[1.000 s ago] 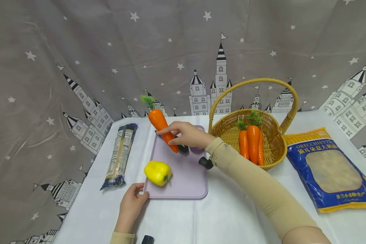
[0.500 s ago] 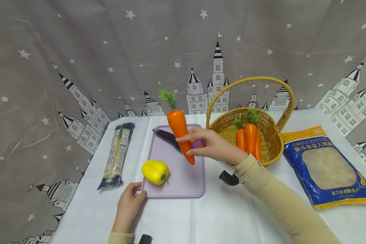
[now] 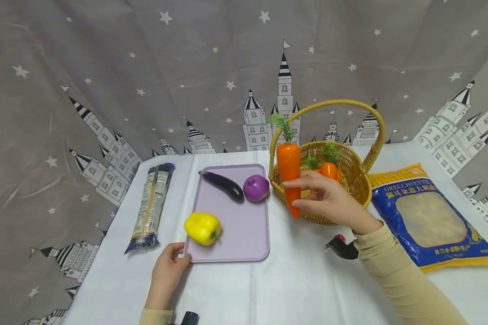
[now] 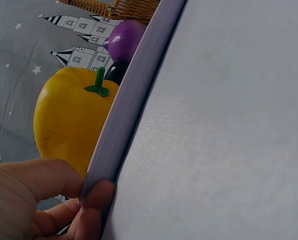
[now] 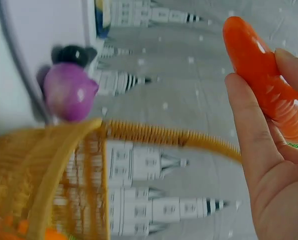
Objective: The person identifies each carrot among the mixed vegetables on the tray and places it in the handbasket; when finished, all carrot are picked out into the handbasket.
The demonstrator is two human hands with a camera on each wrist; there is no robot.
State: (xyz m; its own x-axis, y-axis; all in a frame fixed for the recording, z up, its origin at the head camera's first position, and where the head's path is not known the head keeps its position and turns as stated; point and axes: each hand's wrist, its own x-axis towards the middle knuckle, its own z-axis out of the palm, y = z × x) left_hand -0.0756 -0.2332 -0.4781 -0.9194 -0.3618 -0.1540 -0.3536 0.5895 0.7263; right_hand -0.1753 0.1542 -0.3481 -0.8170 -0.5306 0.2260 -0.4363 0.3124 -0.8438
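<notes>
Pinched between the thumb and fingers of my right hand [image 3: 329, 198] is an orange carrot [image 3: 288, 164] with a green leafy top, held upright before the left side of a wicker basket [image 3: 359, 180]. More carrots [image 3: 328, 171] lie inside that basket, partly hidden by the hand. My left hand [image 3: 168, 271] grips the near left corner of a pale purple tray [image 3: 244, 239], thumb and fingers on its rim in the left wrist view. On the tray lie a yellow bell pepper [image 3: 202, 229], a dark eggplant [image 3: 223, 185] and a purple onion [image 3: 256, 188].
Left of the tray lies a long clear packet of pasta [image 3: 151, 207]. A blue and yellow orecchiette bag [image 3: 431, 216] lies right of the basket, whose tall handle [image 3: 345, 102] arches up. Behind the white-covered table [image 3: 227, 293] hangs a grey castle-print curtain [image 3: 146, 67].
My right hand has carried the carrot rightward from over the tray to the front of the basket, uncovering the eggplant and onion. The left hand keeps its grip on the tray corner.
</notes>
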